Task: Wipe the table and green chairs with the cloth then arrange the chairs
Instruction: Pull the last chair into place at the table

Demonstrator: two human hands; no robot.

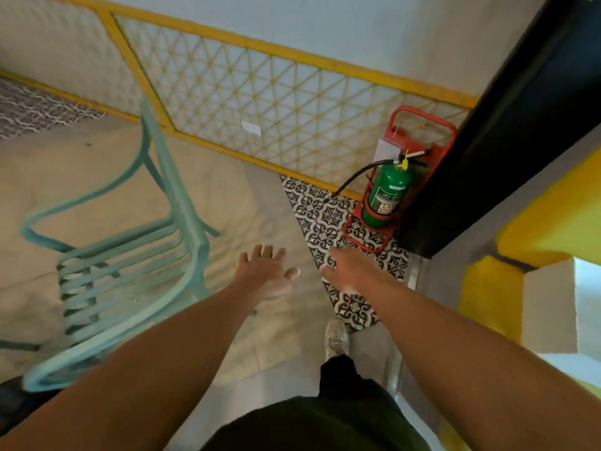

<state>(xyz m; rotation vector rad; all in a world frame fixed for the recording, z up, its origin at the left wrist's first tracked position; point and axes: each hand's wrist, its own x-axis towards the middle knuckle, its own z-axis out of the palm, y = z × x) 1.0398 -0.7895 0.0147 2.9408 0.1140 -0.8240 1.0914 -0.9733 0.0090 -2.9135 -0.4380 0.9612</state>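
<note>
Green chair (130, 271) stands on the floor (270, 336) at the left of the view, blurred, seat slats facing the camera, its back toward the lattice wall (260, 102). No cloth and no bench are visible.

Left hand (266, 275) is stretched forward over the floor, fingers (260, 252) spread and straight, holding nothing; it is near the chair's right edge but not touching it. Right hand (344, 271) is likewise extended and empty, fingers appearing straight though blurred, over the patterned tiles (325, 219).

Risks, as judged:
- Both hands empty: wiping cannot proceed unless the cloth is recovered.
- A fire extinguisher (387, 196) in its red stand (367, 239) sits just beyond the right hand, against the dark pillar (487, 157). A careless reach or a swung chair could knock it over.
- The person's shoe (336, 340) is near the chair; dragging the chair could catch the foot.
</note>
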